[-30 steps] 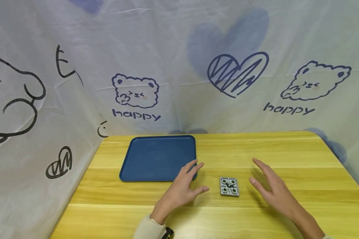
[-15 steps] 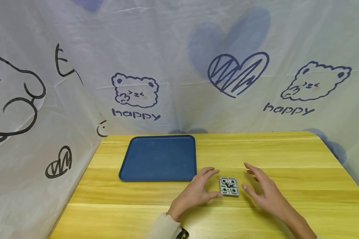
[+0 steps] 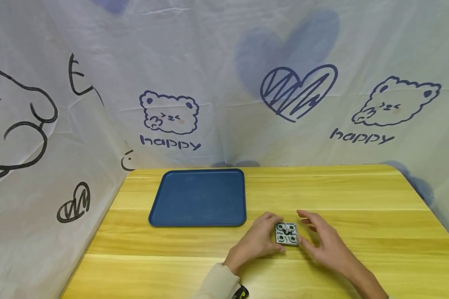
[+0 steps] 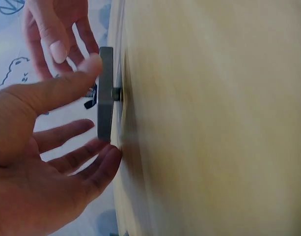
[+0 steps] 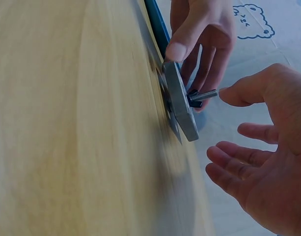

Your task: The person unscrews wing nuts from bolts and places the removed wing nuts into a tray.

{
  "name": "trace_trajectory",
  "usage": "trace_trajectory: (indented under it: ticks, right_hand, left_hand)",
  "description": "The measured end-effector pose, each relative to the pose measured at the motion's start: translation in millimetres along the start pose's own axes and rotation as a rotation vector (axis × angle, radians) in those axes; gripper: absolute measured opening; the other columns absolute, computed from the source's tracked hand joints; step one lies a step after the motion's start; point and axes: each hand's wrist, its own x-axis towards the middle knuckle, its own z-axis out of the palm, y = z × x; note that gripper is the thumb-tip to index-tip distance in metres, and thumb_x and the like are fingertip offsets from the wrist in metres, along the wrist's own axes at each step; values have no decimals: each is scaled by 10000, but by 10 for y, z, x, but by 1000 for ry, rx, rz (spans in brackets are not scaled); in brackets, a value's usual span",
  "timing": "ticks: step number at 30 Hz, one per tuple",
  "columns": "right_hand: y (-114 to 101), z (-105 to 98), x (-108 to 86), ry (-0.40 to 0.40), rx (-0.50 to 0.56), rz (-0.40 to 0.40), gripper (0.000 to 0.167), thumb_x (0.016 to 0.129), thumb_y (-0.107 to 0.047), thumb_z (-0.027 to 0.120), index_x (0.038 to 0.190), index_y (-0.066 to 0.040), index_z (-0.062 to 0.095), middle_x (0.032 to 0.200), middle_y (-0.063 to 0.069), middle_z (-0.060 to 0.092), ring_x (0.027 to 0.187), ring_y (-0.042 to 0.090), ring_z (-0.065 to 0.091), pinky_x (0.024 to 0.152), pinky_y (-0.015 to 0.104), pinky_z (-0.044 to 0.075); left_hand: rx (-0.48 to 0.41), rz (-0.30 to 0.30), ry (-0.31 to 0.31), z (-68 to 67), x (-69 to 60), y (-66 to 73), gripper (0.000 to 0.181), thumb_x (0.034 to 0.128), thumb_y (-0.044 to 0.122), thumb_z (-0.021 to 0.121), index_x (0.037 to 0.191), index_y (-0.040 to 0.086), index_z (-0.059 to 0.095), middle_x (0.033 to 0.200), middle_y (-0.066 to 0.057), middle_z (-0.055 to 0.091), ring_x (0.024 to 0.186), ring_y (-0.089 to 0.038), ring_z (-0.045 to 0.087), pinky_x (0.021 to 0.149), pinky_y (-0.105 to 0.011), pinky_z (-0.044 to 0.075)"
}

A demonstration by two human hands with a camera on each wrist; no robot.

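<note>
A square grey metal plate (image 3: 286, 239) with several round holes lies on the wooden table (image 3: 164, 265). A threaded screw (image 5: 206, 95) rises from its middle, with a small black piece (image 4: 91, 103) at the screw's base. My left hand (image 3: 255, 241) pinches the plate along its left side, the thumb at the near corner and the fingers at the far one. On the other side my right hand (image 3: 328, 245) hovers with fingers spread and relaxed. Its thumb is close to the plate's right edge; whether they touch, I cannot tell.
A blue tray (image 3: 198, 199) with a raised rim lies farther back, left of the plate. White cloth (image 3: 224, 83) printed with bears and hearts hangs behind the table and along its left side.
My left hand has moved right to the plate and taken hold of its edges. My right hand has come in leftward toward the plate. The tray and plate have stayed put.
</note>
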Motion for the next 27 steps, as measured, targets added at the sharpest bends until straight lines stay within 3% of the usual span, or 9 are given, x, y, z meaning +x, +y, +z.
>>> trace_trajectory:
  ticks: [6,18,27]
  right_hand:
    - [-39,-3,8,11,1,-4,667,889,-31,787,1479,-25,477,1403,147,575,1182,310,620,953,518,575]
    - [-21,52,70,13,31,-16,589,886,0,771,1418,5,517,1350,157,604,1179,320,622,953,512,578]
    - [-50,102,144,-15,79,4,432,885,17,766,1283,-2,598,1236,125,657,1143,283,635,964,493,578]
  left_hand:
    - [36,-52,10,51,73,67,710,724,145,959,1350,45,638,1246,-24,594,1125,-167,527,976,-214,474]
    - [57,-40,30,67,107,74,577,738,51,895,1271,27,677,1144,-34,586,1002,-153,495,845,-171,461]
    - [-60,-21,9,25,6,-67,580,731,83,918,1240,36,644,1128,10,570,962,-59,511,886,-168,485]
